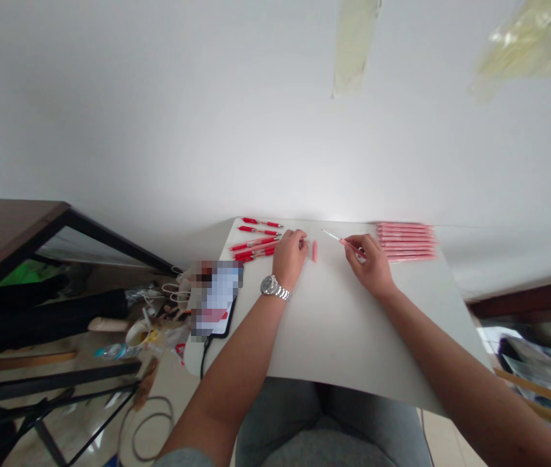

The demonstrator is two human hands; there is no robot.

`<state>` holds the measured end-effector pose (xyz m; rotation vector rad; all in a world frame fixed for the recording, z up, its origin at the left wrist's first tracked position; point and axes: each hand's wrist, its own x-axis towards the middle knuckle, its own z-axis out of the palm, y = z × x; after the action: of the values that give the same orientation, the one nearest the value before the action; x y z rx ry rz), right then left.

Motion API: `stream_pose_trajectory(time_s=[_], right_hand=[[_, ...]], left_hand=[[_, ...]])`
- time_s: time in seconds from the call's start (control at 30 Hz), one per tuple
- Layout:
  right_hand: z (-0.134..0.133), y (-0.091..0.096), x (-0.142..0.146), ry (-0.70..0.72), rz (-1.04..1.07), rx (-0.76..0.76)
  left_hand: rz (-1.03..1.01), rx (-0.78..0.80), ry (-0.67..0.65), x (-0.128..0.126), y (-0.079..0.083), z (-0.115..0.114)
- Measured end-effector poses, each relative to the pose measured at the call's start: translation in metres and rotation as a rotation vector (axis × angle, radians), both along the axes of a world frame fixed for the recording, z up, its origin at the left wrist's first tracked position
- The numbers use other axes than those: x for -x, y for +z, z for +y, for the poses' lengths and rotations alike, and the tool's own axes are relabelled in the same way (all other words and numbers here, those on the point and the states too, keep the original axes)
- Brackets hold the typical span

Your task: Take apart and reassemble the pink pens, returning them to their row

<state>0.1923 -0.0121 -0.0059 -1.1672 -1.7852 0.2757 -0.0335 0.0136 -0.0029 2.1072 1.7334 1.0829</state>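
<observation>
My right hand (368, 264) pinches a slim pink pen (342, 240), held at a tilt above the table. A thin pale shaft juts from the pen and points up and left. My left hand (291, 254), with a metal watch on its wrist, has its fingers curled together beside the red pens. What it holds, if anything, is mostly hidden. A short pink cap-like piece (315, 251) rests on the table between my hands. Several red pens (259, 231) lie to the left, some partly covered by my left hand. Right of my right hand lies a row of pink pens (409, 241).
The white table (338, 331) stands against the wall. At its left edge lies a phone (219, 301), its screen blurred, with a cable (204, 357) hanging down. A dark-framed desk (17, 220) and floor clutter are on the left; more items sit at lower right.
</observation>
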Motion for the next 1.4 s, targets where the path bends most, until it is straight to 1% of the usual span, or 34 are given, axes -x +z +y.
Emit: stream_pose_trajectory(time_s=[0.13,0.3,0.5,0.67,0.77,0.83,0.97,1.07,1.13,1.23,1.33,1.4], right_hand=[[0.0,-0.001,0.0,0.004,0.001,-0.008],[0.0,0.001,0.0,0.007,0.002,-0.005],[-0.001,0.003,0.0,0.007,-0.004,-0.002],[-0.001,0.003,0.0,-0.002,-0.003,0.007],[-0.001,0.002,0.0,-0.002,0.007,0.008],[-0.001,0.002,0.001,0.0,0.011,0.007],[-0.001,0.002,0.001,0.005,0.012,0.007],[-0.001,0.002,0.001,0.012,0.006,0.007],[-0.001,0.002,0.0,0.017,0.005,0.006],[0.0,0.002,0.0,0.022,0.002,0.005],[0.0,0.001,0.0,0.019,-0.005,-0.006],[0.0,0.001,0.0,0.013,-0.001,-0.008]], left_hand=[[-0.012,0.008,-0.004,0.001,-0.001,0.0],[-0.018,0.009,0.001,0.0,0.004,-0.002],[-0.069,-0.036,-0.006,-0.005,0.011,-0.005],[-0.131,-0.074,-0.043,-0.007,0.011,-0.006],[-0.225,-0.078,-0.083,-0.006,0.009,-0.004],[-0.329,-0.056,-0.133,-0.007,0.008,-0.003],[-0.593,0.049,-0.236,-0.011,0.009,-0.003],[-0.69,0.126,-0.319,-0.015,0.011,-0.005],[-0.693,0.143,-0.351,-0.016,0.013,-0.006],[-0.63,0.127,-0.33,-0.016,0.013,-0.009],[-0.48,0.063,-0.276,-0.015,0.013,-0.01],[-0.365,0.027,-0.264,-0.014,0.015,-0.01]])
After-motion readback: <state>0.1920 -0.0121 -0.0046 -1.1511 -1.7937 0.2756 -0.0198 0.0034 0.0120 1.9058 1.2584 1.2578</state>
